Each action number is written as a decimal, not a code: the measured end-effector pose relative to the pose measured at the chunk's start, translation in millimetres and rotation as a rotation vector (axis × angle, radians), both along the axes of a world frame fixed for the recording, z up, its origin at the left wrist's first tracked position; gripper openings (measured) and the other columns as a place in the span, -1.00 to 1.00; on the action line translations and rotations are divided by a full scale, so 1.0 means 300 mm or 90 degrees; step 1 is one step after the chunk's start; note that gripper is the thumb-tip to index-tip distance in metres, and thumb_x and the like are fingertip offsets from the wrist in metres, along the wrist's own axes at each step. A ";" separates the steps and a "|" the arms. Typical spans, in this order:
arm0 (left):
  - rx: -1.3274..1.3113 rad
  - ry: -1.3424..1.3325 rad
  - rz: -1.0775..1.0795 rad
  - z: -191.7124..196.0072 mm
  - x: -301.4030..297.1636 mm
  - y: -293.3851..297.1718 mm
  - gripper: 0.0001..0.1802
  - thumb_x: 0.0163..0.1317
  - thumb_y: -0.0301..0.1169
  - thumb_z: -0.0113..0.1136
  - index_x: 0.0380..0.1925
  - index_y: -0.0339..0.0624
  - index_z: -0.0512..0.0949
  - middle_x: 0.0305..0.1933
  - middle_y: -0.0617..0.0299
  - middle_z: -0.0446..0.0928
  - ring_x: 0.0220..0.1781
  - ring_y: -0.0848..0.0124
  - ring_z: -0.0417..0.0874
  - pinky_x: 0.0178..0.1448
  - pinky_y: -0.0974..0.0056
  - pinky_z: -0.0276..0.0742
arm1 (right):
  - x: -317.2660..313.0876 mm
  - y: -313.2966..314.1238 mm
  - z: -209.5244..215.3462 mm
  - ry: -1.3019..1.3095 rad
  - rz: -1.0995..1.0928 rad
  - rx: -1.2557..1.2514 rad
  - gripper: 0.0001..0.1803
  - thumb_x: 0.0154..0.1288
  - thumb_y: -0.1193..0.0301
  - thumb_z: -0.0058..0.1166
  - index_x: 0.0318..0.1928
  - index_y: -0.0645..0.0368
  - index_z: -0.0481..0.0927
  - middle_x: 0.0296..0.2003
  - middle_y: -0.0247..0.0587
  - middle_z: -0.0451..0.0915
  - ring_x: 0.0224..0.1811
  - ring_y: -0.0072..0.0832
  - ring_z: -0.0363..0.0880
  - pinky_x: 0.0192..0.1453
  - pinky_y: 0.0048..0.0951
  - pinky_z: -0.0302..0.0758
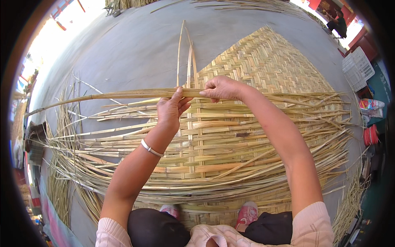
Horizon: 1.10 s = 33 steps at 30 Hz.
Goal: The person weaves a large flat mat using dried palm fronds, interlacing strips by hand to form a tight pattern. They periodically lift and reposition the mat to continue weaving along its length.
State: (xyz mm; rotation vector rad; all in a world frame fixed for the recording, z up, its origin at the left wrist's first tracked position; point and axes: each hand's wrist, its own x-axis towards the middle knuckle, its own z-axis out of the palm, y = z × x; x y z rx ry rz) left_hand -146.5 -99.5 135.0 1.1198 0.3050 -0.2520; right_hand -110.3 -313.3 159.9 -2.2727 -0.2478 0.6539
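A long, flattened reed strip (135, 94) stretches sideways across the view, its thin end reaching far left. My left hand (172, 106) pinches it near the middle, thumb on top. Close by on the right, my right hand (222, 88) grips the same strip between thumb and curled fingers. Below both hands lies a loose weave of reed strips (222, 123), with several long ones crossing a few upright strips. Two or three upright strip ends (179, 53) stick out beyond my left hand. A finished herringbone mat (267, 57) spreads out behind my right hand.
Loose reeds (63, 164) lie in heaps on the left, and thin scraps (349, 206) at the right. A white plastic crate (358, 69) and a red spool of cord (370, 136) stand along the right edge. A person (338, 24) sits far right. Grey floor (135, 45) shows beyond the weave.
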 end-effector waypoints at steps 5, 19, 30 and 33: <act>-0.073 0.044 -0.014 -0.087 0.047 0.037 -0.65 0.29 -0.29 0.33 -0.05 -0.20 0.46 -0.10 0.16 0.61 -0.10 0.30 0.71 -0.13 0.29 0.70 | 0.025 0.007 -0.066 -0.028 -0.041 -0.089 -0.58 0.32 0.02 0.18 -0.24 0.17 0.64 -0.47 -0.26 0.69 -0.45 -0.55 0.65 -0.33 -0.42 0.55; -0.048 0.036 0.007 -0.219 0.180 0.362 -0.79 0.33 -0.28 0.27 -0.24 -0.16 0.49 -0.24 0.16 0.62 -0.15 0.34 0.74 -0.22 0.44 0.72 | 0.089 -0.252 -0.138 0.034 -0.062 -0.289 -0.62 0.36 0.05 0.12 -0.32 0.12 0.62 -0.46 -0.24 0.68 -0.43 -0.45 0.67 -0.21 -0.29 0.58; 0.069 0.058 0.132 -0.299 0.214 0.261 -0.78 0.35 -0.38 0.23 -0.09 -0.24 0.50 -0.14 0.09 0.60 -0.19 0.23 0.75 -0.22 0.35 0.77 | 0.048 -0.179 -0.039 -0.320 0.037 -0.617 -0.59 0.39 -0.02 0.02 -0.26 0.05 0.66 -0.35 -0.23 0.70 -0.24 -0.23 0.68 -0.15 -0.12 0.54; 0.015 0.081 0.098 -0.311 0.226 0.235 -0.77 0.36 -0.38 0.22 -0.08 -0.24 0.50 -0.14 0.10 0.60 -0.20 0.23 0.74 -0.19 0.34 0.77 | 0.108 -0.170 -0.104 -0.205 0.057 -0.590 -0.51 0.40 -0.10 -0.04 -0.19 0.06 0.66 -0.28 -0.18 0.70 -0.17 -0.23 0.68 -0.08 -0.11 0.53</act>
